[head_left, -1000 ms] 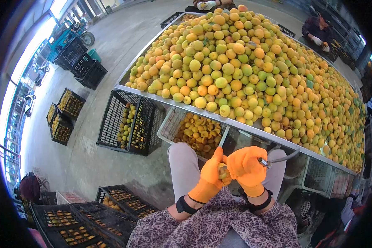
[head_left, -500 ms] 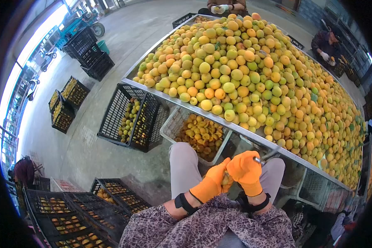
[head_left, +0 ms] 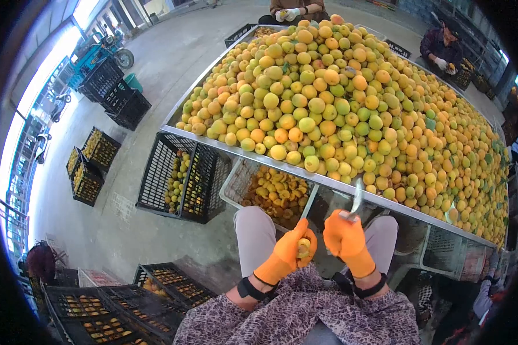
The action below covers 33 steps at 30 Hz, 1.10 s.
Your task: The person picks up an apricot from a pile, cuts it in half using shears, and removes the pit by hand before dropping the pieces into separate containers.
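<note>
My left hand (head_left: 283,252), in an orange glove, is closed around an apricot (head_left: 303,248) that shows between the thumb and fingers. To the right, my right hand (head_left: 346,240), gloved the same way, grips a knife (head_left: 358,197) whose blade points up and away from me. The two hands are apart, above my lap. Just past my knees a grey crate (head_left: 231,194) holds split apricots (head_left: 275,191). Beyond it a metal-edged table (head_left: 253,154) bears a large heap of whole apricots (head_left: 328,109).
A black crate (head_left: 149,190) with greenish fruit stands left of the grey one. Filled black crates (head_left: 106,290) are stacked at my lower left. Two people (head_left: 442,49) sit across the table, wearing light gloves. More crates (head_left: 120,86) and a blue vehicle (head_left: 89,60) stand farther left.
My hands were together at the fruit and have moved apart. The right one has swung the knife upward. The view has shifted slightly.
</note>
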Motion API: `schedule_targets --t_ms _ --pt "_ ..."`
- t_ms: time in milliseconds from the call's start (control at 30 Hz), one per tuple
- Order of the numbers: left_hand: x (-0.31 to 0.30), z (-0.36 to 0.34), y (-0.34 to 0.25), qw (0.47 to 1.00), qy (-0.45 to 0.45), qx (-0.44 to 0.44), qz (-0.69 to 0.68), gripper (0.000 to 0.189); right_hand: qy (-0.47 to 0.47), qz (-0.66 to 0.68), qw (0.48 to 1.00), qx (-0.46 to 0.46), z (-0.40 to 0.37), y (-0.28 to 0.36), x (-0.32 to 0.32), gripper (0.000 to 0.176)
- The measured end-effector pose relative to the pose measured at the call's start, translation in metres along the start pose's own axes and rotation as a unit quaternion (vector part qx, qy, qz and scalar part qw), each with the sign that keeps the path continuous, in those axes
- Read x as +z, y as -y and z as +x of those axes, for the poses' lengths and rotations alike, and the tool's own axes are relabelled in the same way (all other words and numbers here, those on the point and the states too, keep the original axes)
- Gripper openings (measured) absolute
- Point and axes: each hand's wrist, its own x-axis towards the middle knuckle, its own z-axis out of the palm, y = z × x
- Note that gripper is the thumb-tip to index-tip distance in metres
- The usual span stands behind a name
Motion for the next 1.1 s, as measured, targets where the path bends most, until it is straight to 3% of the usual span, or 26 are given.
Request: schedule_targets --t_ms 67,100,167,200,400,467,600,800,1000,1067,1100 --pt "-0.002 0.007 0.001 1.000 -0.010 -0.005 -0.025 0.061 -0.016 -0.171 0.985 -0.018 -0.016 0.020 0.036 0.012" --pt "0.003 0.009 -0.003 0.996 -0.078 -0.006 -0.048 0.060 -0.004 -0.209 0.978 0.016 -0.017 0.012 0.030 0.021" --pt "0.021 0.005 -0.013 0.984 -0.169 0.005 -0.053 0.058 -0.020 -0.289 0.954 -0.084 -0.016 -0.002 0.031 0.024" --pt "0.022 0.006 -0.014 0.984 -0.167 0.005 -0.052 0.058 -0.027 -0.340 0.930 -0.135 -0.015 -0.005 0.031 0.024" --pt "0.009 0.011 -0.004 0.987 -0.150 0.027 -0.042 0.055 -0.044 -0.422 0.883 -0.199 -0.008 -0.015 0.022 0.028" --pt "0.007 0.016 0.003 0.980 -0.194 0.049 -0.003 0.056 -0.056 -0.465 0.859 -0.207 -0.010 -0.015 0.026 0.029" --pt "0.001 0.017 0.017 0.980 -0.177 0.091 -0.012 0.054 -0.065 -0.542 0.810 -0.215 -0.012 -0.028 0.026 0.032" --pt "-0.002 0.018 0.026 0.985 -0.142 0.096 -0.033 0.046 -0.075 -0.513 0.831 -0.201 -0.011 -0.040 0.023 0.032" --pt "-0.005 0.019 0.034 0.979 -0.125 0.160 -0.036 0.040 -0.097 -0.479 0.844 -0.221 -0.009 -0.047 0.024 0.028" --pt "-0.007 0.024 0.041 0.923 -0.153 0.311 0.165 0.036 -0.114 -0.441 0.873 -0.178 -0.007 -0.048 0.022 0.027" --pt "-0.003 0.022 0.040 0.924 -0.152 0.309 0.165 0.036 -0.125 -0.400 0.898 -0.133 -0.007 -0.049 0.021 0.027"
